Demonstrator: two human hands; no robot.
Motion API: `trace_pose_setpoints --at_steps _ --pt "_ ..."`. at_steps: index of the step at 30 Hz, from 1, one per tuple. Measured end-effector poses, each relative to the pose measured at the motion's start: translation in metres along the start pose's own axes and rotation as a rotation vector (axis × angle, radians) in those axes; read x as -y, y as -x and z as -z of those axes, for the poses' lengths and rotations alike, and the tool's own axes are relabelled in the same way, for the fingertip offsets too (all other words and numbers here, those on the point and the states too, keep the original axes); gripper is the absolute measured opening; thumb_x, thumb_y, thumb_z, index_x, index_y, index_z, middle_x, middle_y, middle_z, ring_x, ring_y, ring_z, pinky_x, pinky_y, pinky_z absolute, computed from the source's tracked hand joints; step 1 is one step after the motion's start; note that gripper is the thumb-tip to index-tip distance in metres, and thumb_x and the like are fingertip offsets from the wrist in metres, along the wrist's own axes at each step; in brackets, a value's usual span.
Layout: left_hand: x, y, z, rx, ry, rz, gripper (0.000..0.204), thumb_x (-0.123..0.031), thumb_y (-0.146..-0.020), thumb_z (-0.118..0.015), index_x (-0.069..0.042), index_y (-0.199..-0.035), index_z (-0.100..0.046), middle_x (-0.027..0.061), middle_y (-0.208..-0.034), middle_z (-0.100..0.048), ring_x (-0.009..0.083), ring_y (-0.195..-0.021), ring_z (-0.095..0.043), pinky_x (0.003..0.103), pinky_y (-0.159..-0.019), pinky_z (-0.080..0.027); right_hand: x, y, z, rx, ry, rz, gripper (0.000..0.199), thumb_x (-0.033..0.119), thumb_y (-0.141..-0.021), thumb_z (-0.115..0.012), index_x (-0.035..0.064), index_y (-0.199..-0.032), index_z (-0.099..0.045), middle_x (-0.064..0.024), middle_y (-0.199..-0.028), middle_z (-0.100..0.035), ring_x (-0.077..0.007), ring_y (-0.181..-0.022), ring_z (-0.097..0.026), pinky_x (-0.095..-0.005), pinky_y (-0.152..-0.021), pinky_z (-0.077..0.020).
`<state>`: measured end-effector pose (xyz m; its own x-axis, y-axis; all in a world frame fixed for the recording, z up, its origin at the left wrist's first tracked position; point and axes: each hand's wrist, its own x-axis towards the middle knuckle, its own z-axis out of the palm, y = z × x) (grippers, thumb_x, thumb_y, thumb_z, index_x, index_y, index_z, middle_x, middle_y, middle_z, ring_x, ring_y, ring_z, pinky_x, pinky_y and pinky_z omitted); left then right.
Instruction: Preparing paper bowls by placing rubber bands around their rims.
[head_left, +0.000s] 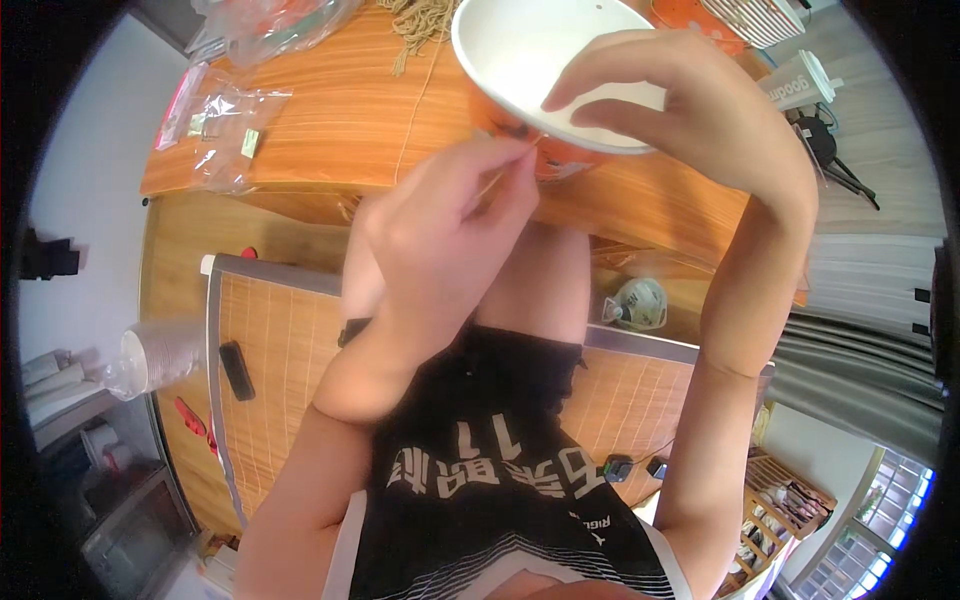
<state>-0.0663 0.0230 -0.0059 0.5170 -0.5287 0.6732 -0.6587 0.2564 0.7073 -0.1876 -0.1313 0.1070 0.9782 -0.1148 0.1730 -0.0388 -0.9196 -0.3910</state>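
A large paper bucket (515, 50), white inside and orange with dark print outside, stands tilted toward me at the table's front edge. My left hand (455, 200) is closed in a pinch just below its rim, with a bit of thin tan string (490, 183) showing between the fingers. My right hand (680, 100) arches over the bucket's right side, thumb and fingers apart and nothing visible between them. At the back lies a bundle of tan yarn (418, 25), from which one thin strand (412, 125) runs down the tabletop.
The wooden table (340, 110) carries clear plastic packaging (225, 125) at left and a plastic bag (275, 30) behind it. A white cup (800, 82) stands at the right. Beside me, a phone (237, 370) lies on the woven mat (285, 400). Stacked clear cups (160, 358) are farther left.
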Motion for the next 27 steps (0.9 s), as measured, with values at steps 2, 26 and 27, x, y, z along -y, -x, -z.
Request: trace_pose_setpoints --at_steps 2,26,27 --pt "-0.001 0.000 -0.001 0.001 0.015 0.040 0.012 0.001 -0.079 -0.080 -0.002 -0.088 -0.074 -0.0048 -0.058 -0.037 0.0024 -0.052 -0.032 0.021 -0.048 -0.024 -0.003 -0.002 -0.001 0.011 -0.033 0.018 0.016 -0.001 -0.084 -0.071 -0.0009 -0.100 -0.071 -0.0105 -0.097 -0.071 -0.0251 -0.091 -0.068 -0.0331 -0.083 -0.0523" --pt "-0.005 0.003 0.021 0.311 0.185 0.262 0.009 0.000 -0.092 -0.068 0.004 -0.099 -0.070 0.0055 -0.081 -0.068 0.0087 -0.068 -0.058 0.021 -0.063 -0.046 0.085 0.018 -0.058 -0.442 0.581 -0.373 0.012 0.002 -0.079 -0.073 0.0073 -0.088 -0.067 -0.0061 -0.083 -0.066 -0.0196 -0.072 -0.064 -0.0297 -0.065 -0.0511" --pt "-0.001 0.004 0.019 0.315 0.186 0.261 0.009 0.000 -0.092 -0.068 0.004 -0.099 -0.070 0.0055 -0.081 -0.068 0.0087 -0.068 -0.058 0.021 -0.063 -0.046 0.085 0.021 -0.070 -0.444 0.581 -0.377 0.012 0.002 -0.079 -0.073 0.0073 -0.088 -0.067 -0.0061 -0.083 -0.066 -0.0196 -0.072 -0.064 -0.0297 -0.065 -0.0511"
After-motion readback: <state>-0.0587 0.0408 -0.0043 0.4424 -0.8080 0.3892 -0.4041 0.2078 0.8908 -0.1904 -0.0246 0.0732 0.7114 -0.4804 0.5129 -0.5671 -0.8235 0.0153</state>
